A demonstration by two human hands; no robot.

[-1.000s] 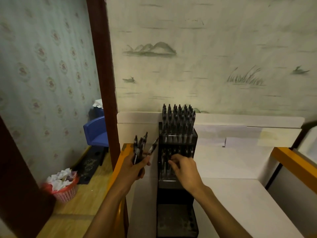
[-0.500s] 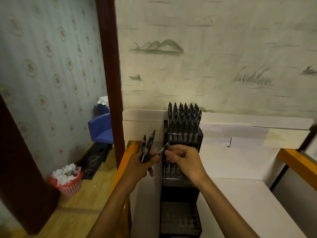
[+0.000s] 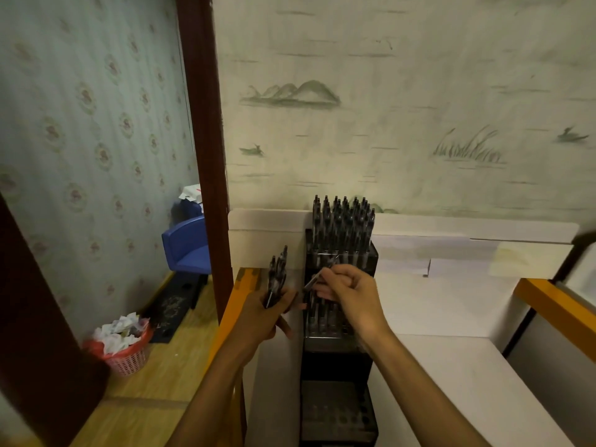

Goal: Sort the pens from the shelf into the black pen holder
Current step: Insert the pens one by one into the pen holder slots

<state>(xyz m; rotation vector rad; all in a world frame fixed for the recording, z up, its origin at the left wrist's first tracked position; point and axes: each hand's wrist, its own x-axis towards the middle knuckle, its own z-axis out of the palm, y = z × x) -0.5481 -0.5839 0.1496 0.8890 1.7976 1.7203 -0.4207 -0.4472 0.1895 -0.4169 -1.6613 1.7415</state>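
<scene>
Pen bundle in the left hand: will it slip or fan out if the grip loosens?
Probably. The pen bundle is several slim, smooth-looking barrels that the left hand grips only near their lower ends, so they would likely splay. Their tips already stand slightly apart. Each looks stiff and light.

Two bare forearms, no sleeves, left hand [image 3: 263, 312], right hand [image 3: 353, 293], no rings or watch

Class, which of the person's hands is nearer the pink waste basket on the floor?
Left. The left hand is nearer the pink waste basket; the right hand is farther, at the pen holder.
</scene>
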